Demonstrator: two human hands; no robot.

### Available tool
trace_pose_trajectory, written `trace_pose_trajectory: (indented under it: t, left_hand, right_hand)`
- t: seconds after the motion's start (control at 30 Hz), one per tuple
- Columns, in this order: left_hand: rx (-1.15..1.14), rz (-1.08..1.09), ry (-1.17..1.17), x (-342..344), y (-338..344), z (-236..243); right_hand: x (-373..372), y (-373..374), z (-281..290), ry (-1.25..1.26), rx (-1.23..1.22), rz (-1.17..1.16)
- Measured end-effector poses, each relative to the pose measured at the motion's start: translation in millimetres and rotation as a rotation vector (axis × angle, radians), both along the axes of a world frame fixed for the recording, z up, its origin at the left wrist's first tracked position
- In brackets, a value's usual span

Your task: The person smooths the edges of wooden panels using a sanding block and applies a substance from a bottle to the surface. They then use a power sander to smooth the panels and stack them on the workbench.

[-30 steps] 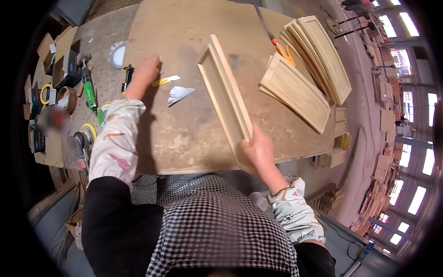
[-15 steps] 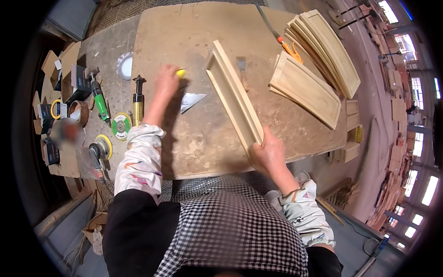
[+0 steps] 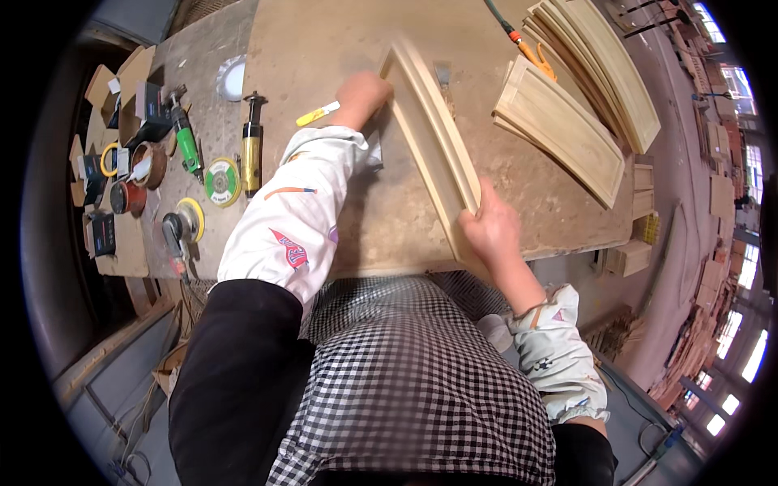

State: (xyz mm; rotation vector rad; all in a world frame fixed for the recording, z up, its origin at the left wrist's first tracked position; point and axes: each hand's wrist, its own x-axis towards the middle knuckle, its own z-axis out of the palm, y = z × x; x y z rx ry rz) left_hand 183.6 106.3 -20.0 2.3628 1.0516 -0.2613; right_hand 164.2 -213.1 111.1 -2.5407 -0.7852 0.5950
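A pale wooden door panel [image 3: 429, 134] with a raised frame is tilted up over the table. My right hand [image 3: 492, 229] is closed on its near end, thumb on top. Against the panel's far left edge is my left hand [image 3: 363, 97], its fingers curled at the rim and partly hidden. A yellow marker with a white end [image 3: 318, 113] lies beside my left wrist, outside the fingers. My left sleeve mostly covers a triangular metal piece [image 3: 374, 152]. Just beyond the panel, a putty knife [image 3: 442, 74] lies partly hidden.
Stacked wooden panels [image 3: 559, 134] lie at the right, next to an orange air gun [image 3: 536, 58] on a hose. Along the left are a green power tool [image 3: 187, 150], a brass-coloured cylinder tool [image 3: 252, 150], a green disc [image 3: 221, 181], a sander [image 3: 183, 223] and opened boxes [image 3: 146, 113].
My left hand has moved right to the panel's edge, leaving the yellow marker by the wrist. My right hand keeps its hold on the panel. The whole view has shifted slightly.
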Motion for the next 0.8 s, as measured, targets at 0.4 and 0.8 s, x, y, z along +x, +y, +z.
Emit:
trace_pose_trajectory:
  t: [0.4, 0.8]
  left_hand:
    - [-0.299, -0.12, -0.14, -138, -284, 17]
    - [0.035, -0.068, -0.085, -8, 1, 0]
  right_hand:
    - [13, -3, 1, 0.026, 0.047, 0.015]
    - [23, -8, -2, 0.09, 0.054, 0.038]
